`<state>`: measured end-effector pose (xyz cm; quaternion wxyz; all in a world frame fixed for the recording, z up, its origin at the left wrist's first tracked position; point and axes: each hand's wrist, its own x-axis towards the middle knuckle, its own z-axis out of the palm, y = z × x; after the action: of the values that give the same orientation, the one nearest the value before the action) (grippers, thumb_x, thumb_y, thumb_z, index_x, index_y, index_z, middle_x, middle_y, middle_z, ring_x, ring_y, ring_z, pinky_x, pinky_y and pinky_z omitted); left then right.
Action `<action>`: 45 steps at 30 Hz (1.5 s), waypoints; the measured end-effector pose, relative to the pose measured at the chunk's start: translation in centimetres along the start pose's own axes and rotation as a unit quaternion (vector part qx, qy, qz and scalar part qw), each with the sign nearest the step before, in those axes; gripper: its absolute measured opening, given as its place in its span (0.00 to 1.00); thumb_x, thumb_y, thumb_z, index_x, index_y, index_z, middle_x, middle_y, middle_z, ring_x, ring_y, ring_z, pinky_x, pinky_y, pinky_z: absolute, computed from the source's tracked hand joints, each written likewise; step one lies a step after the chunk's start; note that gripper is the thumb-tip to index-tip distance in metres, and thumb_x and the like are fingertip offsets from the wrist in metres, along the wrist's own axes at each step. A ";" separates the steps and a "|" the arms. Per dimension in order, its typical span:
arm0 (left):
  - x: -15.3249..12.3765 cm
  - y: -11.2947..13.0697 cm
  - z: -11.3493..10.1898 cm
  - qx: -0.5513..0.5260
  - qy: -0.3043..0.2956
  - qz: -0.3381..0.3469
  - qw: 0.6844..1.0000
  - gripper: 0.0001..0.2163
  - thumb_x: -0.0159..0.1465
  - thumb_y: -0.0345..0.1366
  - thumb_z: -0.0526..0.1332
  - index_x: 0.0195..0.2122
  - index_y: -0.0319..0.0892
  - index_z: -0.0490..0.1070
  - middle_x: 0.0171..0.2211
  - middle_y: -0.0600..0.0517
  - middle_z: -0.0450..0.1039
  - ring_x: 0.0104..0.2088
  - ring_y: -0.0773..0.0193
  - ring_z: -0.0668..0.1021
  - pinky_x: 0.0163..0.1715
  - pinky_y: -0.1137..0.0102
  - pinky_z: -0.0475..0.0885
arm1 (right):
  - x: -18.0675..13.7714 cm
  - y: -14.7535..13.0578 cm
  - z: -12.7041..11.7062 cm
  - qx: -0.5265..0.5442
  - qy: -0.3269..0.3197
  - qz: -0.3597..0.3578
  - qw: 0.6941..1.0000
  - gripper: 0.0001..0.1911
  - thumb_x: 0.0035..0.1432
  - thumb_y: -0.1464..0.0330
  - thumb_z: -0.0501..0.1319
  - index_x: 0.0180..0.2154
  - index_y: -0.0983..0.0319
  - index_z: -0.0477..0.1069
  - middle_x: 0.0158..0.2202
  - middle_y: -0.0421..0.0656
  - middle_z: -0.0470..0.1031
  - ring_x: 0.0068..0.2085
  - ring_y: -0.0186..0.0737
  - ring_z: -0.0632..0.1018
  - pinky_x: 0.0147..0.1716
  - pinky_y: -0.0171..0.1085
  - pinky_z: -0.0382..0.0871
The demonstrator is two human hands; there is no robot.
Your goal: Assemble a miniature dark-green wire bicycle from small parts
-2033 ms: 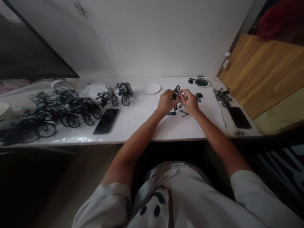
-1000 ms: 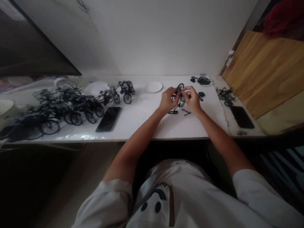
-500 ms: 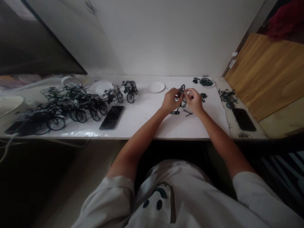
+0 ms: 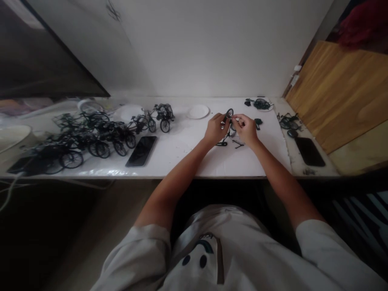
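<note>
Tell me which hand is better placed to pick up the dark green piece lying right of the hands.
Right, probably. The dark green piece lies just beside the right hand, while the left hand sits across the small wheel that both pinch.

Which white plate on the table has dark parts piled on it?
The right plate, beyond the right hand, by the wooden board. The middle plate, beyond the left hand, is bare. Both hands pinch a wheel.

White short-sleeved T-shirt [image 4: 251, 250] with a dark smiley print [image 4: 195, 254]; left hand [image 4: 216, 129] and right hand [image 4: 247, 130] bare
</note>
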<state>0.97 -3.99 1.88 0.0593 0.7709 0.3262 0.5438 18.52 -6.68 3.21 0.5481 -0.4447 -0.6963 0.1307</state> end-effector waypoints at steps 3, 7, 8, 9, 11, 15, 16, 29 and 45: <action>-0.1 -0.1 0.0 -0.001 -0.001 -0.001 1.000 0.12 0.76 0.36 0.57 0.50 0.40 0.79 0.38 0.46 0.77 0.36 0.65 0.80 0.35 0.72 0.85 | -0.1 0.0 0.0 0.012 -0.005 0.002 1.000 0.19 0.69 0.52 0.64 0.46 0.60 0.81 0.21 0.32 0.55 0.24 0.35 0.59 0.29 0.38 0.60; -0.1 -0.1 0.1 0.000 0.000 0.001 1.000 0.12 0.75 0.36 0.57 0.50 0.39 0.79 0.38 0.46 0.77 0.36 0.65 0.80 0.35 0.70 0.86 | -0.1 0.0 0.0 0.010 -0.005 0.000 1.000 0.18 0.69 0.53 0.64 0.45 0.60 0.81 0.21 0.31 0.55 0.23 0.35 0.59 0.29 0.38 0.60; -0.1 0.0 0.1 0.001 0.000 0.000 1.000 0.12 0.75 0.35 0.57 0.50 0.39 0.79 0.38 0.46 0.77 0.36 0.64 0.80 0.35 0.70 0.86 | 0.0 0.1 0.0 0.008 -0.005 0.000 1.000 0.17 0.68 0.54 0.64 0.45 0.60 0.81 0.21 0.32 0.55 0.23 0.34 0.59 0.29 0.38 0.60; 0.0 0.0 0.1 0.003 -0.001 0.000 1.000 0.12 0.74 0.34 0.58 0.50 0.39 0.79 0.38 0.46 0.77 0.36 0.64 0.81 0.36 0.70 0.86 | 0.0 0.1 0.0 0.007 -0.005 0.000 1.000 0.17 0.68 0.54 0.64 0.45 0.60 0.81 0.21 0.31 0.55 0.23 0.34 0.59 0.29 0.38 0.59; 0.0 0.0 0.0 0.005 0.000 0.001 1.000 0.11 0.73 0.32 0.59 0.50 0.39 0.79 0.39 0.46 0.77 0.37 0.64 0.81 0.36 0.71 0.86 | 0.0 0.1 0.0 0.011 -0.007 -0.002 1.000 0.15 0.68 0.56 0.64 0.45 0.61 0.81 0.21 0.31 0.56 0.23 0.34 0.59 0.28 0.38 0.59; 0.1 0.3 -0.2 -0.007 -0.001 0.014 1.000 0.10 0.69 0.30 0.62 0.49 0.38 0.79 0.38 0.46 0.77 0.37 0.63 0.80 0.36 0.70 0.85 | 0.0 -0.1 0.0 0.012 -0.005 -0.007 1.000 0.14 0.68 0.58 0.64 0.45 0.60 0.80 0.21 0.31 0.56 0.23 0.34 0.59 0.28 0.38 0.59; 0.1 0.4 -0.2 -0.008 -0.004 0.014 1.000 0.11 0.68 0.29 0.62 0.49 0.38 0.79 0.38 0.46 0.76 0.37 0.63 0.80 0.36 0.70 0.85 | 0.0 -0.1 0.0 0.007 -0.003 -0.007 1.000 0.14 0.68 0.58 0.64 0.44 0.60 0.80 0.21 0.31 0.56 0.23 0.34 0.59 0.29 0.38 0.59; 0.2 0.2 0.1 0.010 -0.028 0.042 0.999 0.14 0.71 0.30 0.59 0.55 0.37 0.76 0.40 0.46 0.74 0.38 0.62 0.78 0.42 0.66 0.83 | 0.0 -0.6 -0.2 -0.061 0.030 -0.017 0.998 0.11 0.67 0.60 0.64 0.42 0.60 0.80 0.21 0.32 0.57 0.23 0.34 0.61 0.29 0.37 0.58; 0.3 0.5 -0.2 0.084 -0.070 0.071 0.991 0.18 0.77 0.33 0.53 0.63 0.35 0.71 0.46 0.39 0.76 0.44 0.55 0.80 0.46 0.60 0.79 | -0.1 -0.7 0.0 -0.042 0.055 0.010 0.998 0.11 0.65 0.62 0.65 0.39 0.62 0.82 0.20 0.31 0.55 0.23 0.33 0.59 0.29 0.37 0.56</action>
<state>1.08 -4.24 2.37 -0.0216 0.8307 0.3098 0.4621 18.16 -7.15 3.67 0.5648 -0.4809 -0.6656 0.0820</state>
